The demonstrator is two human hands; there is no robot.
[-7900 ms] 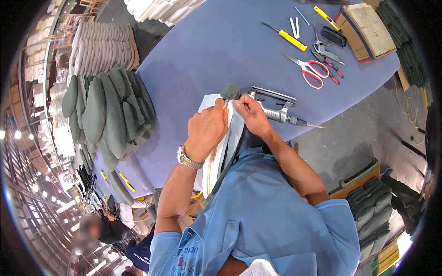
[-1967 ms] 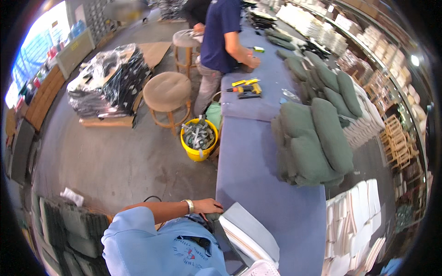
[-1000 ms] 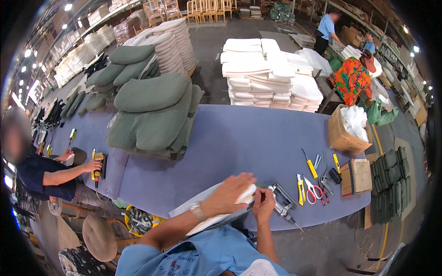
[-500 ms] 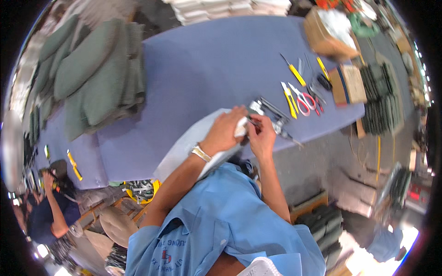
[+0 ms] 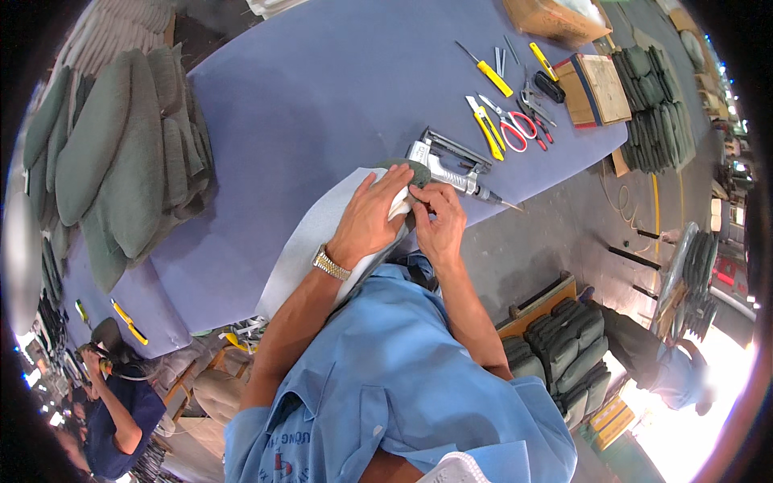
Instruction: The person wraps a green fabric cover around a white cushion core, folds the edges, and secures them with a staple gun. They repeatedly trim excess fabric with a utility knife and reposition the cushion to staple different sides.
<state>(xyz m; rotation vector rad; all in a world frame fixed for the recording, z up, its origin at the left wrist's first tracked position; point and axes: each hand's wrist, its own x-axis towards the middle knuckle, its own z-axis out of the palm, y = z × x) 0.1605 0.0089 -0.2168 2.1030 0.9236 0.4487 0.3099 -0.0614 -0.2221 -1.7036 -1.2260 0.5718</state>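
A long, pale grey panel (image 5: 310,231) with a curved end leans over the table edge against my body. Dark green fabric (image 5: 416,171) wraps its far end. My left hand (image 5: 369,211) lies on the panel with fingers stretched toward the fabric, and a watch is on that wrist. Beside it, my right hand (image 5: 440,219) pinches the edge of the green fabric between thumb and bent fingers. Some white material shows between the two hands. Just beyond my fingertips a silver staple gun (image 5: 451,165) lies on the table, its tip over the edge.
On the blue-grey table (image 5: 274,105) lie a yellow cutter (image 5: 485,129), red-handled scissors (image 5: 515,129), a yellow screwdriver (image 5: 493,78) and pliers. A cardboard box (image 5: 594,90) stands at right. Green padded covers (image 5: 129,153) are piled at left. A co-worker (image 5: 121,419) is at lower left.
The whole view has shifted, so the table things appear further up and left. My left fingers now lie flatter on the panel. My right hand stays at the panel's end.
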